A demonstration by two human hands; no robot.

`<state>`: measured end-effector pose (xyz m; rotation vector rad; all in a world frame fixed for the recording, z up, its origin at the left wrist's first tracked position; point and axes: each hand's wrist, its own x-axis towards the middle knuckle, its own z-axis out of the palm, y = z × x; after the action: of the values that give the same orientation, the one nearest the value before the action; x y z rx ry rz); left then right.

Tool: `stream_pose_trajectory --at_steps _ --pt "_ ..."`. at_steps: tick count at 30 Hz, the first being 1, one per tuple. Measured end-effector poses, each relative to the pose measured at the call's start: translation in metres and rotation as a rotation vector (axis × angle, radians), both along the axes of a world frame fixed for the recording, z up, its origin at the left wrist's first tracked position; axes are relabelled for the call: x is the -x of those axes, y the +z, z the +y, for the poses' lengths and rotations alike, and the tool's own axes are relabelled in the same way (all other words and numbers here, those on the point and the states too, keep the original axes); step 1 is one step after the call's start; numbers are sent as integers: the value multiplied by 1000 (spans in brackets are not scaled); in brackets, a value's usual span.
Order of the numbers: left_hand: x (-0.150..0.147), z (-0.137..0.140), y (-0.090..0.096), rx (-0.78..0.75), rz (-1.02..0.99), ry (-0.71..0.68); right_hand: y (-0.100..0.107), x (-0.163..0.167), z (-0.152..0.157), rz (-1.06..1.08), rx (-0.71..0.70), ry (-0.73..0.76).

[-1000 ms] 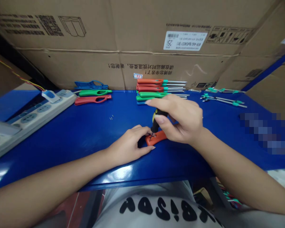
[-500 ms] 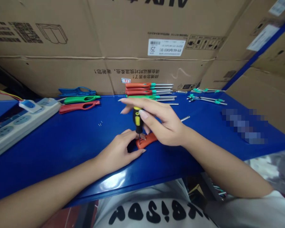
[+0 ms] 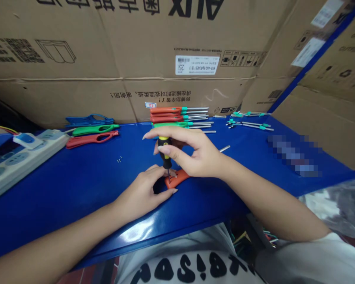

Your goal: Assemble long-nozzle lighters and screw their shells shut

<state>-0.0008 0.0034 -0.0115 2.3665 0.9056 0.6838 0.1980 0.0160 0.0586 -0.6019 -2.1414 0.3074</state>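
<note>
My right hand (image 3: 199, 152) is closed around a small black and yellow screwdriver (image 3: 167, 163), held nearly upright. The shaft points down onto the near left end of an orange long-nosed lighter (image 3: 177, 180), which lies flat on the blue table. My left hand (image 3: 142, 187) grips that same end of the lighter, fingers behind it and thumb in front. The lighter's middle is partly hidden under my right hand; its metal tube (image 3: 225, 148) sticks out beyond. A few tiny screws (image 3: 119, 159) lie on the table left of my hands.
Behind my hands lie several assembled lighters (image 3: 165, 118) in a row. Blue, green and red lighter handles (image 3: 93, 139) rest back left, by a white power strip (image 3: 32, 156). Metal rods with teal parts (image 3: 251, 123) are back right. A cardboard box (image 3: 106, 47) walls the back.
The camera view has shifted a little, moving everything slightly left. The screwdriver's handle leans slightly more to the left, its tip still at the lighter's end. Both hands keep their holds.
</note>
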Motion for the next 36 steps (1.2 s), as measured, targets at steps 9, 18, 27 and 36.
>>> stream_pose_trajectory --at_steps 9,18,27,36 --pt "0 1 1 13 -13 -22 2 0 -2 -16 -58 16" --pt "-1 0 1 27 -21 -30 1 -4 2 59 -242 -95" --pt "0 0 -2 22 -35 -25 3 -4 5 80 -324 -81" --pt "0 1 -3 8 -55 -36 7 -1 -4 14 -27 105"
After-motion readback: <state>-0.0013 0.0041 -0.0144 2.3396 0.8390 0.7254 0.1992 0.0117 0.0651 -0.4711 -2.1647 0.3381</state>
